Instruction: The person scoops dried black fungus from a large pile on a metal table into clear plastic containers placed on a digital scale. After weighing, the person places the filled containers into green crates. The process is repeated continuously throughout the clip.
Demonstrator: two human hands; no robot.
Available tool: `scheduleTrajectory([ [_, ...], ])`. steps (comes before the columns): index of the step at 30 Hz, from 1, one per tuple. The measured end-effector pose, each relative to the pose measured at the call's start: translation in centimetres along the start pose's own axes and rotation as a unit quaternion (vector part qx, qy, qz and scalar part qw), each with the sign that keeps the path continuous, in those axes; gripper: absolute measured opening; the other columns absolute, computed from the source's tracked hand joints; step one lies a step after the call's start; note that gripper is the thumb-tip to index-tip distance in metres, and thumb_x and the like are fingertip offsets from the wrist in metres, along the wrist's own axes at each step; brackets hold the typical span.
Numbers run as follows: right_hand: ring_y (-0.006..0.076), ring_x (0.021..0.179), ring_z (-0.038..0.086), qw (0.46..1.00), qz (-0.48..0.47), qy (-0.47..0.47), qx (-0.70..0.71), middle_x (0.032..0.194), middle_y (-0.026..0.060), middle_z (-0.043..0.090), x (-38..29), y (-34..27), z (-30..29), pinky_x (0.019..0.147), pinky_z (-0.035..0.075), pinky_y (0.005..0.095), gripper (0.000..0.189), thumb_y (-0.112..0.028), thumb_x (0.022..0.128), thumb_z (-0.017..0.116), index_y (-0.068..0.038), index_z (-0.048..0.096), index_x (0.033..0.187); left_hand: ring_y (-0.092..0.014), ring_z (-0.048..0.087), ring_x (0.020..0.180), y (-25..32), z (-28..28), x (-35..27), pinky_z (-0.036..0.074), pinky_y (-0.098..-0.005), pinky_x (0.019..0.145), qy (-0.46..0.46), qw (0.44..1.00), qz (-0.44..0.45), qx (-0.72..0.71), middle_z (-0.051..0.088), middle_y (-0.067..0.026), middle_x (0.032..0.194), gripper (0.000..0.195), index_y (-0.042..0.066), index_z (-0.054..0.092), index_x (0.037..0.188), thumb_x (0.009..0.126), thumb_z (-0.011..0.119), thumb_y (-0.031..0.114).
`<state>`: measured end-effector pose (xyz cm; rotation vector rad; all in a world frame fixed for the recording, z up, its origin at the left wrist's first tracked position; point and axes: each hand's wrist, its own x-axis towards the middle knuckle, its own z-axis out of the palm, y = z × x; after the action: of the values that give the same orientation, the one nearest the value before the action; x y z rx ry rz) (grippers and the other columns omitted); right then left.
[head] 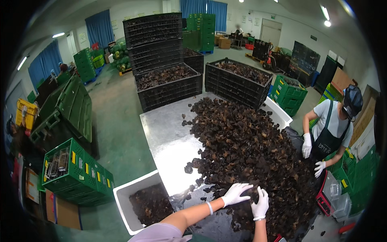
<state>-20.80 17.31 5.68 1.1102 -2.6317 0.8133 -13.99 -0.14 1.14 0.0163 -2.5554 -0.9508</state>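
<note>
A broad heap of dark brown wood ear fungus [242, 142] covers much of a shiny metal table [169, 139] before me. Above the near part of this heap, my two hands work close together in white gloves. My left hand [237, 194] reaches in from the left, its thumb and fingers around the edge of a dark fungus piece [255, 196]. On the other side of that piece, my right hand [260, 204] has its fingers bent against it. The dark heap behind makes the outline of the piece hard to make out.
A white foam box [121, 193] with fungus stands at the table's near left. Black crates [169, 93] of fungus stand at the far edge. At right, a gloved co-worker [329, 127] reaches to the heap beside a red scale [323, 193] and clear plastic boxes [341, 205]. Green crates [78, 172] are stacked left.
</note>
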Motion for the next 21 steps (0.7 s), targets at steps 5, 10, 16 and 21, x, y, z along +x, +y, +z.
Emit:
scheduleTrajectory([
  [5, 0.0335, 0.117, 0.053, 0.999, -0.019, 0.002, 0.043, 0.126, 0.0132, 0.054, -4.9, 0.1, 1.7, 0.098, 0.046, 0.0410, 0.078, -0.006, 0.066, 0.079, -0.015, 0.050, 0.138, -0.028, 0.054, 0.117, 0.8, 0.0, -4.2, 0.040, -0.0423, 0.102, -0.047, 0.998, 0.021, -0.033, 0.056, -0.0102, 0.133, 0.061, 0.010, 0.051, 0.136, 0.087, 0.064, 0.045],
  [10, 0.0350, 0.117, 0.052, 0.999, 0.018, 0.016, 0.023, 0.129, 0.0138, 0.052, -10.0, -1.8, 1.0, 0.098, 0.046, 0.0415, 0.084, -0.006, 0.065, 0.079, -0.015, 0.046, 0.141, -0.027, 0.051, 0.123, 2.9, -0.3, -7.8, 0.038, -0.0429, 0.105, -0.074, 0.994, 0.074, 0.019, 0.048, -0.0097, 0.142, 0.060, 0.012, 0.050, 0.137, 0.087, 0.065, 0.041],
  [16, 0.0365, 0.120, 0.051, 0.997, 0.056, -0.041, -0.038, 0.130, 0.0174, 0.053, -15.0, -4.5, -0.5, 0.101, 0.044, 0.0436, 0.084, -0.010, 0.064, 0.081, -0.010, 0.047, 0.140, -0.031, 0.053, 0.119, 4.2, 0.8, -12.6, 0.042, -0.0452, 0.100, -0.116, 0.986, 0.111, 0.041, 0.040, -0.0090, 0.150, 0.061, 0.017, 0.046, 0.140, 0.085, 0.066, 0.032],
  [21, 0.0377, 0.122, 0.050, 0.994, 0.039, -0.059, -0.081, 0.134, 0.0183, 0.051, -19.1, -7.0, -1.5, 0.101, 0.042, 0.0466, 0.080, -0.011, 0.063, 0.079, -0.012, 0.051, 0.137, -0.025, 0.058, 0.112, 6.4, -1.8, -15.5, 0.043, -0.0455, 0.096, -0.186, 0.966, 0.156, 0.086, 0.051, -0.0109, 0.140, 0.054, 0.016, 0.055, 0.130, 0.081, 0.069, 0.032],
])
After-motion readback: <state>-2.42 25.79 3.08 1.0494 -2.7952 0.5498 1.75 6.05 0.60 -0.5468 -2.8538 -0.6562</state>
